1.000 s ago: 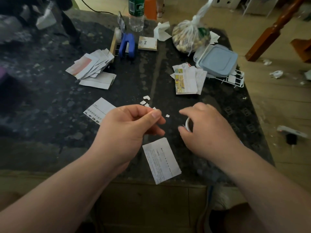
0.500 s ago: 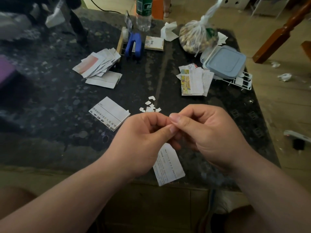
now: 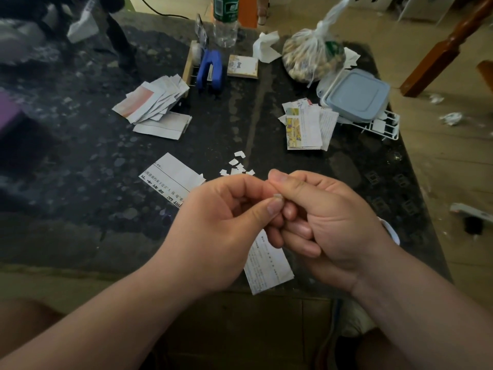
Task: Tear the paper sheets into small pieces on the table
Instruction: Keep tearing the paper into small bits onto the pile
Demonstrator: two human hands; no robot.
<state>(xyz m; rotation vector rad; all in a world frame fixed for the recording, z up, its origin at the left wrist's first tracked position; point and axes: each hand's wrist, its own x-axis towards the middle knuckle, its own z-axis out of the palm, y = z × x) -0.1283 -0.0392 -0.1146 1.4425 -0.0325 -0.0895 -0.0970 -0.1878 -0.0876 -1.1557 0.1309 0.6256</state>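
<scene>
Between the fingertips, the left hand and right hand are now pinched together on a tiny paper scrap; a second ago they were apart, so another tear's probably starting. Small pieces sit just beyond on the table, one sheet right underneath, stacks farther back untouched.

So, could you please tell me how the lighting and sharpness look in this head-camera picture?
Head view: dim overall, the dark table nearly swallowing detail at left; the floor at right is brighter. Both hands and the small torn pieces are fairly sharp; the far-left corner is smeared, and wide-angle distortion bends the table edges.
</scene>
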